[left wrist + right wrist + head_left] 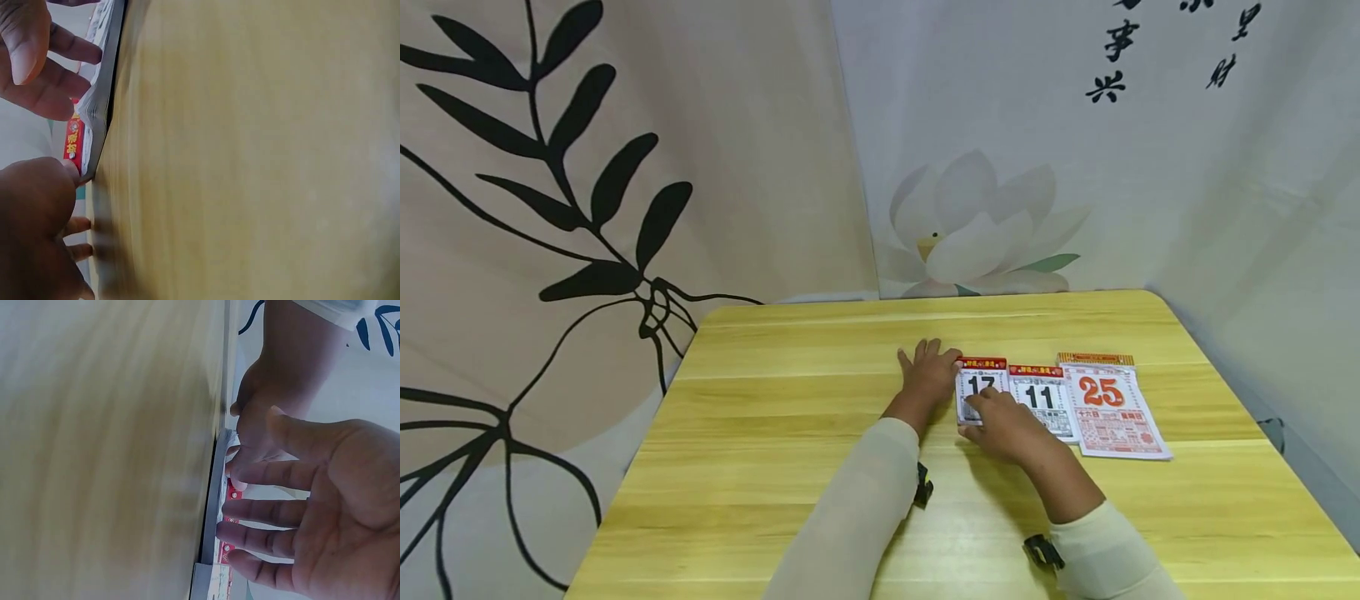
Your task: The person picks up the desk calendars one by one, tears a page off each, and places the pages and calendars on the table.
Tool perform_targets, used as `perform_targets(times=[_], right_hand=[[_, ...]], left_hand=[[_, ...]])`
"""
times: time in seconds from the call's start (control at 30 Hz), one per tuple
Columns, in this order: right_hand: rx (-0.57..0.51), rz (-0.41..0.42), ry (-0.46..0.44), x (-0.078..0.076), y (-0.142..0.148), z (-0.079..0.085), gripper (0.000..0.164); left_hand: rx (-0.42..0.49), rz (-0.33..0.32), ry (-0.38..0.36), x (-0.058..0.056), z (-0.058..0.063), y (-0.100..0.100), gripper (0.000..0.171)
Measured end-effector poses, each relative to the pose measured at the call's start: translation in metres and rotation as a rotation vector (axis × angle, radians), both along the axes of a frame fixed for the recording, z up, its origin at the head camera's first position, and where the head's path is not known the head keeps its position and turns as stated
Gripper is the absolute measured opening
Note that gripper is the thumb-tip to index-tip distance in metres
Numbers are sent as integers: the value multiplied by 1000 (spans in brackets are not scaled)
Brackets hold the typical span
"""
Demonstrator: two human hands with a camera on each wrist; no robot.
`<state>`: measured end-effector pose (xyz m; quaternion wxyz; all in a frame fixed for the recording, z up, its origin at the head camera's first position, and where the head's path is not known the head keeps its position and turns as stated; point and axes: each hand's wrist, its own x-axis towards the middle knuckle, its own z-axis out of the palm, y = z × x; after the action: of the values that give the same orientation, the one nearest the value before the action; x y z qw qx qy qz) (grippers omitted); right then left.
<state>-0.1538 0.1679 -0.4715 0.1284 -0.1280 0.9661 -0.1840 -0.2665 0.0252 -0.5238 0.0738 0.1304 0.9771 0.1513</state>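
A tear-off calendar [983, 375] with a red header and a black 17 lies flat on the table. My left hand [928, 380] is at its upper left corner, pinching the header end while the other fingers spread on the wood. Over its lower part reaches my right hand [1011, 427], fingertips touching the pages. In the left wrist view the page edges [95, 106] fan up slightly near those fingertips. From the right wrist view, the right hand [337, 506] has extended fingers, with its thumb apart from the pages.
To the right lie a calendar showing a black 11 [1041, 398] and a larger one with an orange 25 [1108, 408], side by side and partly overlapping. The wooden table [775, 467] ends at a fabric backdrop [760, 167] with printed leaves and a lotus.
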Motion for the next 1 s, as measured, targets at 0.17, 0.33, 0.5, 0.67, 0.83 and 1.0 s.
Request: perform_targets(times=[0.17, 0.33, 0.5, 0.67, 0.83, 1.0], right_hand=[[-10, 0, -6, 2, -2, 2, 56], [-20, -10, -11, 2, 0, 2, 59], [-30, -2, 12, 2, 2, 3, 59], [-33, -7, 49, 1, 4, 5, 59], [-50, -5, 89, 1, 5, 6, 60], [-97, -37, 122, 2, 6, 6, 68]], left_hand=[[73, 25, 3, 3, 2, -3, 39], [155, 23, 17, 2, 4, -3, 37], [308, 10, 15, 1, 8, -2, 33], [491, 2, -31, 4, 14, -4, 33], [582, 7, -48, 6, 20, -5, 34], [632, 16, -44, 8, 20, -7, 38]])
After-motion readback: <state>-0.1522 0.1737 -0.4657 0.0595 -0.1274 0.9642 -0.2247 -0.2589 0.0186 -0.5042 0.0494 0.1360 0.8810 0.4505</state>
